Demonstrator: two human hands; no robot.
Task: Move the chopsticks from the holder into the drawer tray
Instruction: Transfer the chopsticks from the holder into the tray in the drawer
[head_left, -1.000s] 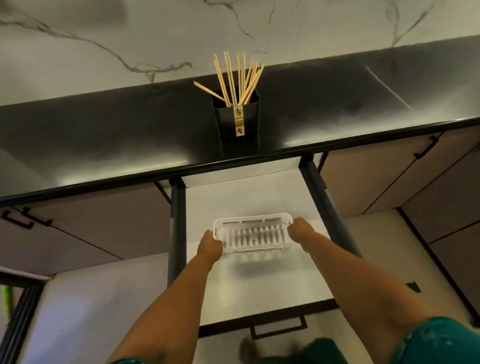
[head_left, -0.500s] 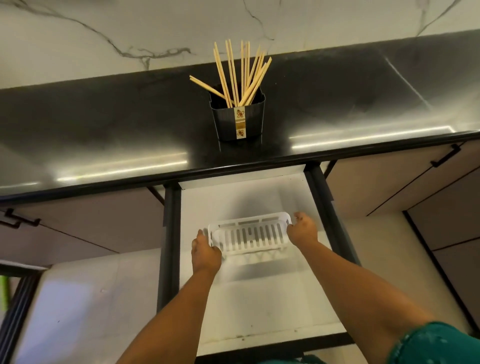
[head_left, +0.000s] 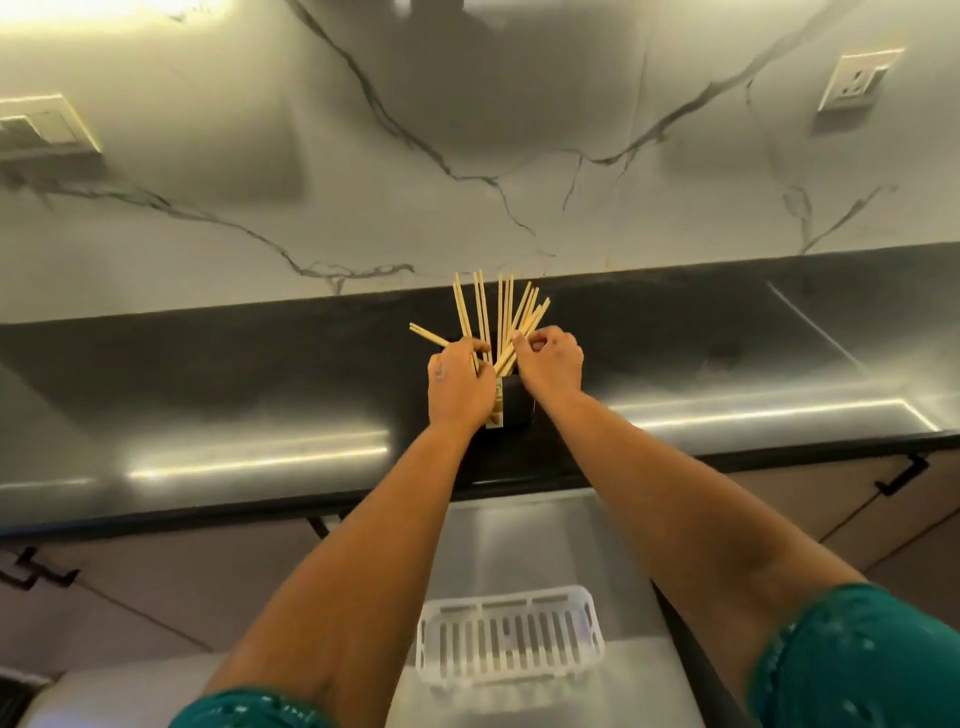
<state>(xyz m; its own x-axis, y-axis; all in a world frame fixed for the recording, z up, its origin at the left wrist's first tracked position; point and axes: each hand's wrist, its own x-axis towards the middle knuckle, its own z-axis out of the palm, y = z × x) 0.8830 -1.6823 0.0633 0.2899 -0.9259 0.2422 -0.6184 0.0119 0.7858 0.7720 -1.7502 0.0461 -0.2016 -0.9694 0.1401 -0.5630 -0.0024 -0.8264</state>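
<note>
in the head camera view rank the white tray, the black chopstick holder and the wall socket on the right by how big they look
1. White tray, clearly largest, though it is also nearest the camera.
2. Black chopstick holder, partly hidden by both hands.
3. Wall socket.
The holder and socket look close in size, so that order is unsure.

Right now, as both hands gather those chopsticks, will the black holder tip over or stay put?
The holder may well tip: it looks narrow and tall, standing on a glossy black counter. The chopsticks fan out and lean against its rim, so pulling sideways could drag it. The left hand and right hand are close enough to steady it, probably.
</note>
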